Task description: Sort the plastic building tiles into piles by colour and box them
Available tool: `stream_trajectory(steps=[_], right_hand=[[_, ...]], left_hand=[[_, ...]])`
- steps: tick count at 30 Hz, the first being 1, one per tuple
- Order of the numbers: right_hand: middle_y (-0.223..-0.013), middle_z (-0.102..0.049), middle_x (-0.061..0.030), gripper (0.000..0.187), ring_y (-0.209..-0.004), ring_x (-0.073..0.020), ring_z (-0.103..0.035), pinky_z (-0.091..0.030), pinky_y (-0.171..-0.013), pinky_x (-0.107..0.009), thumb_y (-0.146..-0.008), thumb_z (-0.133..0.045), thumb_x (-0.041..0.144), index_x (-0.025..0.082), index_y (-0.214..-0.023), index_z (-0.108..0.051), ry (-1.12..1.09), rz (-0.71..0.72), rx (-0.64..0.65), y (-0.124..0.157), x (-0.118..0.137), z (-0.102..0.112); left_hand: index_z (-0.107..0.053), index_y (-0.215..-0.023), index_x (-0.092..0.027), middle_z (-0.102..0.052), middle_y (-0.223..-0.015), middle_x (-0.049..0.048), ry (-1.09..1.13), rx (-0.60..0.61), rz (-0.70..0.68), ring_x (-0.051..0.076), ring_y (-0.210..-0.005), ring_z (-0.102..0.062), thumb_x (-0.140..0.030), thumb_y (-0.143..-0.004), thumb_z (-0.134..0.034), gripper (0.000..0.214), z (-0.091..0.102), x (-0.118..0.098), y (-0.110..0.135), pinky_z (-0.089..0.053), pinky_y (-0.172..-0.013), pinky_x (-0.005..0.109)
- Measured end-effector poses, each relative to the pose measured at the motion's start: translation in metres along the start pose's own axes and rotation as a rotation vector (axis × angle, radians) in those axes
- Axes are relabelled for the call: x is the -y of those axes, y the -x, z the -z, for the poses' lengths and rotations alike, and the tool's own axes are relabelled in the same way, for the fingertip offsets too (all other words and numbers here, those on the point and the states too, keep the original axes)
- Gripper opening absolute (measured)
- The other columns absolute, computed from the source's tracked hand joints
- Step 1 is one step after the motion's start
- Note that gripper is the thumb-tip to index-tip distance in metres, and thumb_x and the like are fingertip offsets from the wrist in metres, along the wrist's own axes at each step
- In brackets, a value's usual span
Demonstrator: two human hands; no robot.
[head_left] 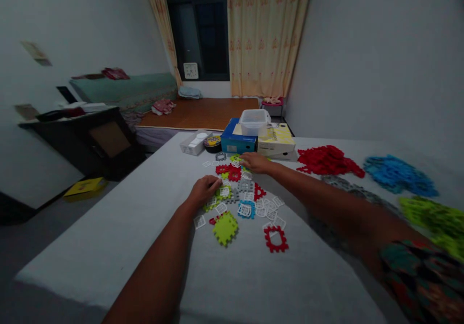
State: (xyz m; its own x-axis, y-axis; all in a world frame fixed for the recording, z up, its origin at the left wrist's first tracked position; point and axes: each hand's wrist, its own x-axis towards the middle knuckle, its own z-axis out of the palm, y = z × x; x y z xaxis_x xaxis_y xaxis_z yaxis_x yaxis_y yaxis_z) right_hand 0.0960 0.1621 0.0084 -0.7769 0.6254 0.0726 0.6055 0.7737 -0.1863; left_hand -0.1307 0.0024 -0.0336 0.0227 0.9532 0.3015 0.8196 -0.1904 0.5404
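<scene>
My left hand [205,190] rests at the left edge of a spread of plastic pieces, its fingers bent and close together. It is beside a lime-green notched piece [224,193]; anything under its fingertips is hidden. Farther back, my right hand [255,162] reaches over the far end of the spread with thumb and fingers somewhat apart, near a lime-green piece [235,158] and red notched pieces [234,173]. Closer to me lie a solid lime-green square [225,228], a red open frame [275,239], a blue frame [246,209] and several white grid pieces [270,209].
Behind the pieces stand a white tray [195,143], a round black tin [212,144], a blue box [237,138], a yellow-and-white box [277,139] and a clear plastic container [254,121]. Red [326,161], blue [398,174] and lime-green [435,220] heaps lie right.
</scene>
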Motion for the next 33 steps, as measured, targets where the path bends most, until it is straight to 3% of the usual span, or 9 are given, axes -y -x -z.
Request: stream_trajectory(steps=[3,6,11,14,17,20,26,29,33], right_hand=[[-0.153,-0.041,-0.0155,0.061,-0.136,-0.0323,-0.041,-0.036,-0.107,-0.052,-0.099,-0.034,0.057,0.022,-0.148,-0.043,0.02,-0.122,0.04,-0.019,0.005,-0.016],[-0.156,-0.038,-0.012,0.063,-0.138,-0.0351,-0.039,-0.034,-0.105,-0.06,-0.098,-0.031,0.062,0.029,-0.15,-0.039,0.039,-0.153,0.078,-0.018,0.009,-0.022],[-0.136,-0.062,-0.0069,0.053,-0.122,-0.0243,-0.057,-0.042,-0.103,-0.038,-0.096,-0.038,0.062,0.028,-0.129,-0.063,-0.1,0.087,0.132,0.012,0.019,-0.012],[-0.119,-0.071,-0.0045,0.059,-0.109,-0.0217,-0.065,-0.046,-0.097,-0.031,-0.098,-0.029,0.063,0.026,-0.111,-0.073,-0.225,0.116,0.222,0.02,0.022,0.007],[-0.121,-0.07,-0.0063,0.065,-0.111,-0.0221,-0.064,-0.045,-0.098,-0.032,-0.101,-0.02,0.059,0.023,-0.108,-0.074,-0.277,0.07,0.125,0.005,0.029,0.02],[-0.123,-0.068,-0.0096,0.06,-0.114,-0.0238,-0.062,-0.045,-0.099,-0.034,-0.1,-0.027,0.059,0.02,-0.116,-0.07,-0.218,0.044,0.01,-0.028,0.042,0.013],[-0.136,-0.06,-0.0138,0.068,-0.134,-0.0279,-0.046,-0.033,-0.113,-0.041,-0.087,-0.05,0.071,0.019,-0.129,-0.062,-0.121,0.093,0.072,-0.074,0.067,-0.019],[-0.127,-0.066,-0.0111,0.068,-0.126,-0.0266,-0.054,-0.036,-0.11,-0.04,-0.086,-0.049,0.073,0.021,-0.127,-0.064,-0.128,0.109,0.101,-0.069,0.07,-0.021],[-0.11,-0.074,-0.0061,0.062,-0.101,-0.0225,-0.067,-0.048,-0.093,-0.032,-0.09,-0.042,0.071,0.024,-0.12,-0.069,-0.183,0.157,0.164,-0.034,0.061,-0.008]], left_hand=[[-0.073,-0.078,-0.021,-0.073,-0.08,0.0045,0.01,-0.022,0.014,0.021,-0.084,-0.067,-0.049,-0.09,-0.045,0.042,-0.001,0.002,0.0,-0.051,-0.078,0.031],[-0.074,-0.083,-0.021,-0.075,-0.086,0.0051,0.003,-0.058,0.029,0.022,-0.088,-0.067,-0.049,-0.091,-0.046,0.041,-0.004,0.007,-0.003,-0.051,-0.083,0.033],[-0.075,-0.1,-0.022,-0.074,-0.109,0.0074,0.019,-0.152,-0.01,0.024,-0.106,-0.063,-0.047,-0.094,-0.043,0.042,-0.006,0.012,-0.008,-0.046,-0.098,0.037],[-0.075,-0.103,-0.022,-0.074,-0.109,0.0073,0.016,-0.125,-0.017,0.024,-0.106,-0.063,-0.046,-0.095,-0.041,0.043,-0.007,0.01,-0.009,-0.046,-0.098,0.039],[-0.075,-0.103,-0.022,-0.074,-0.108,0.0069,0.019,-0.11,-0.029,0.024,-0.104,-0.064,-0.045,-0.096,-0.04,0.043,-0.007,0.009,-0.01,-0.046,-0.098,0.039],[-0.075,-0.101,-0.022,-0.074,-0.109,0.0069,0.02,-0.149,-0.023,0.023,-0.106,-0.063,-0.045,-0.097,-0.039,0.043,-0.007,0.012,-0.01,-0.045,-0.099,0.039],[-0.074,-0.098,-0.023,-0.073,-0.108,0.0072,0.0,-0.243,0.063,0.023,-0.107,-0.062,-0.041,-0.095,-0.044,0.035,-0.005,0.02,-0.009,-0.046,-0.101,0.039],[-0.073,-0.101,-0.022,-0.071,-0.112,0.0086,-0.002,-0.281,0.088,0.024,-0.111,-0.061,-0.04,-0.093,-0.047,0.033,-0.005,0.022,-0.009,-0.046,-0.102,0.04],[-0.073,-0.103,-0.022,-0.07,-0.114,0.0092,0.001,-0.293,0.083,0.023,-0.111,-0.061,-0.038,-0.093,-0.046,0.032,-0.007,0.026,-0.01,-0.046,-0.103,0.041]])
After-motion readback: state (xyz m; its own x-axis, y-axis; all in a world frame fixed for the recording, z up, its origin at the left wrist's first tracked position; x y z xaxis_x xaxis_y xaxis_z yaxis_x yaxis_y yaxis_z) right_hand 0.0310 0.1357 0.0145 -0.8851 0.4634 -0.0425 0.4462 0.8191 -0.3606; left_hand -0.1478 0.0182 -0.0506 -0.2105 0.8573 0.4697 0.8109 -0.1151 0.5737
